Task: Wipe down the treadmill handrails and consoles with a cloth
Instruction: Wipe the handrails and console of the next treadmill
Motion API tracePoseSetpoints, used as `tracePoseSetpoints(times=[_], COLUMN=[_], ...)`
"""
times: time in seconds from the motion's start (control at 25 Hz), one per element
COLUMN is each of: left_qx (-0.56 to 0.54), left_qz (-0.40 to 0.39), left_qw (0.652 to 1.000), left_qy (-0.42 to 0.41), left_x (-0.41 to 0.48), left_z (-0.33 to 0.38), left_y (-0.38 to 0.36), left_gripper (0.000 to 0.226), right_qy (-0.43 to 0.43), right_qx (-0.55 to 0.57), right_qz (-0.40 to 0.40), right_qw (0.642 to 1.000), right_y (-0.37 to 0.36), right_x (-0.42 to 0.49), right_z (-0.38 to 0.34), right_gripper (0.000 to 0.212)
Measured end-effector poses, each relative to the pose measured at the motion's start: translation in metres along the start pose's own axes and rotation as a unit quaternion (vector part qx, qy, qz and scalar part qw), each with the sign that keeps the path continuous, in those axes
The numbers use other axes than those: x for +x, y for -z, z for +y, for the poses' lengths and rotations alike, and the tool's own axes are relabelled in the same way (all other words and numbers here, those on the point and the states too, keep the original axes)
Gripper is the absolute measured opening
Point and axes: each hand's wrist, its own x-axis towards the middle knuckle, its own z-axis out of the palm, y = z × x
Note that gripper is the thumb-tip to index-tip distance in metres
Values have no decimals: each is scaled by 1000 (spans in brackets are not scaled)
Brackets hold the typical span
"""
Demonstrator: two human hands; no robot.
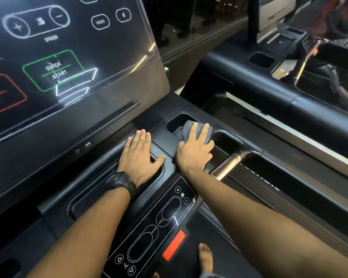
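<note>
The cloth (197, 131) is plain grey. The console screen (113, 63) is glossy black, with buttons outlined in white and white lettering. Its QUICK START button (53, 70) is framed in green and the stop button (5, 95) beside it in red. The console tray (170, 146) is matt black. The lower control panel (159, 223) is black with thin white outlines and symbols, and it carries a solid red bar (174, 245). The handrail grip (229, 164) is brushed silver. The wristwatch (122, 182) is black.

Palms down, both reaching fwd.
L grip (140, 155) flat, fingers straight & together, thumb out to the side; R grip (195, 149) just beside it, fingers spread, slightly bent.
</note>
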Motion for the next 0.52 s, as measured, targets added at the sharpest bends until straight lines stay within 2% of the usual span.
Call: tracePoseSetpoints(times=[0.04,0.16,0.2,0.32,0.36,0.44,0.48,0.52], left_qx=[3,9,9,10,10,12,10,8], left_qz=[-2,-8,-6,-7,-9,-15,-17,-18], left_qw=[1000,1000,1000,1000,1000,1000,1000,1000], left_qy=[-2,-9,-7,-10,-16,-22,-20,-19], left_x=[2,0,-1,2,2,1,0,0], left_z=[-1,0,0,-1,0,1,1,0], left_y=[0,-2,-1,0,0,0,1,2], left_gripper=[94,93,95,96,96,97,97,96], right_qy=[-4,-119,-111,-19,-23,-93,-99,-64], right_qx=[6,39,21,-24,-22,-1,-4,-23], right_qz=[-8,-4,-5,-10,-8,6,7,10], right_qw=[1000,992,994,999,999,996,995,998], right_y=[2,10,9,3,4,11,10,7], right_x=[9,34,30,25,34,48,48,41], right_z=[-1,-2,-3,1,2,1,-1,-1], right_gripper=[70,73,72,65,64,67,68,67])
